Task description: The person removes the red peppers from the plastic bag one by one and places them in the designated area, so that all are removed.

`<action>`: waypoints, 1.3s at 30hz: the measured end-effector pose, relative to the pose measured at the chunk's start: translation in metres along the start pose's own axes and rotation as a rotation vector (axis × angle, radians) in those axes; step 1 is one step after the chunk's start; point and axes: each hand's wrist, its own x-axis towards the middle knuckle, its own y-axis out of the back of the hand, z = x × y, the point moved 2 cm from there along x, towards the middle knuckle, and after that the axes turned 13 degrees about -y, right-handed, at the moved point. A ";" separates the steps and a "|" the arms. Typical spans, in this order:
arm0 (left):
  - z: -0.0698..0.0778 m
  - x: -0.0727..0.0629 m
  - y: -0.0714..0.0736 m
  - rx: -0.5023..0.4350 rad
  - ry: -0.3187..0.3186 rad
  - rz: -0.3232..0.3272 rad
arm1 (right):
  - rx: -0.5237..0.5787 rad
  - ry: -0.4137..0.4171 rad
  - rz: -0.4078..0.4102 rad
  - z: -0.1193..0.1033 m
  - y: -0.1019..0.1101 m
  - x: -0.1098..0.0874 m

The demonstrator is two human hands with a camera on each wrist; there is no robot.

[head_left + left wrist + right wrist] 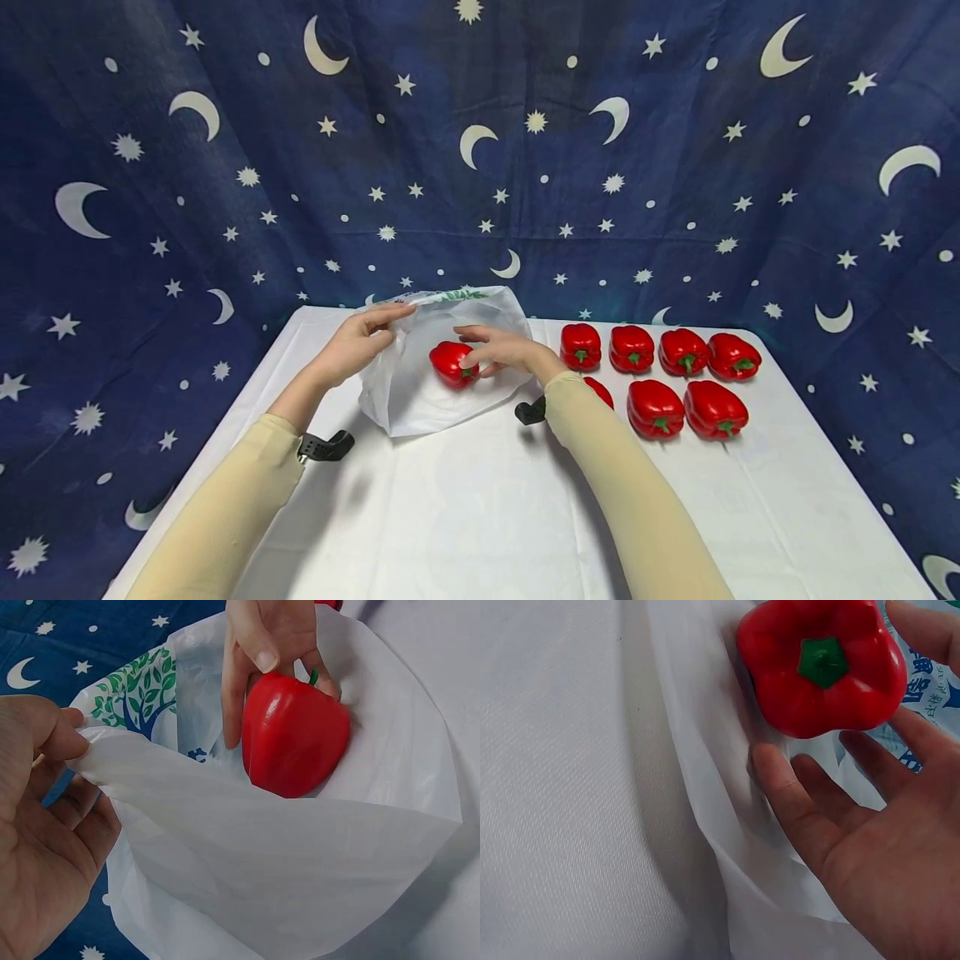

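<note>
My left hand (352, 343) pinches the rim of a white plastic bag (247, 847) between thumb and finger, and the bag's mouth gapes towards me. Within the mouth is a red bell pepper (448, 364) with a green stem. My right hand (504, 348) reaches into the bag beside this pepper, its fingers (799, 810) spread and loosely bent. In the right wrist view the pepper lies just beyond the fingertips, and whether any finger still touches it is hard to tell. A green and blue tree print (139, 694) shows on the bag.
To the right, several more red bell peppers (656, 408) stand in two rows on the white-covered table (450, 517); my right sleeve partly covers one. Behind the table hangs a dark blue curtain (525, 208) with moons and stars. A black wrist camera mount (327, 447) sits on my left wrist.
</note>
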 end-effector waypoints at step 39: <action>0.001 0.000 -0.001 0.003 0.005 -0.001 | -0.028 0.056 -0.015 -0.010 -0.008 -0.026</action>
